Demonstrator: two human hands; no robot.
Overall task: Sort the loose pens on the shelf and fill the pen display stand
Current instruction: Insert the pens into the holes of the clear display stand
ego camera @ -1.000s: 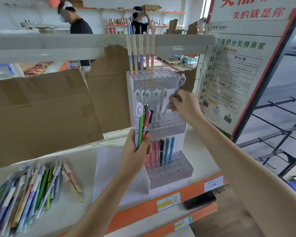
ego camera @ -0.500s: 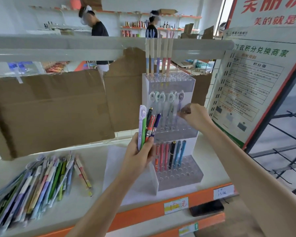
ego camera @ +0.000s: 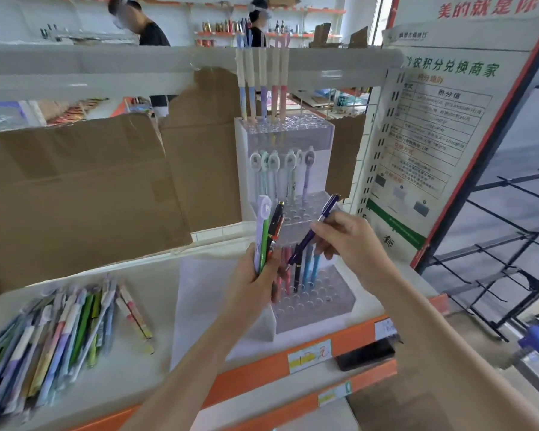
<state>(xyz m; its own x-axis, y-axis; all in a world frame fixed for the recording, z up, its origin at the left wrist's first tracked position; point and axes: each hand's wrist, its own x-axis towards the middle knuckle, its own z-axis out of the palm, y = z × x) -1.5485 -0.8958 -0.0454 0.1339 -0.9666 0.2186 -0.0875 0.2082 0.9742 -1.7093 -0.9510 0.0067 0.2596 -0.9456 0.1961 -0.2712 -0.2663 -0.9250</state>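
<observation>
A clear three-tier pen display stand (ego camera: pixel 316 301) stands on the white shelf (ego camera: pixel 156 284). Its top tier holds several tall pastel pens (ego camera: pixel 263 88), the middle tier several pens with round charms (ego camera: pixel 280 172), and the bottom tier a short row of coloured pens (ego camera: pixel 307 269). My left hand (ego camera: pixel 255 284) grips a bunch of pens (ego camera: pixel 266 231) upright in front of the stand. My right hand (ego camera: pixel 352 241) pinches a dark purple pen (ego camera: pixel 311 233), tilted, tip down toward the bottom tier. A pile of loose pens (ego camera: pixel 59 334) lies at the shelf's left.
Brown cardboard (ego camera: pixel 84 194) lines the shelf's back. A printed sign board (ego camera: pixel 433 126) stands to the right, with a black wire rack (ego camera: pixel 495 250) beyond it. A dark phone (ego camera: pixel 364 354) lies on the lower shelf. Two people stand among distant shelves.
My right hand left the charm pen in the middle tier, came down and now holds a dark purple pen that was in the left-hand bunch. The camera moved closer.
</observation>
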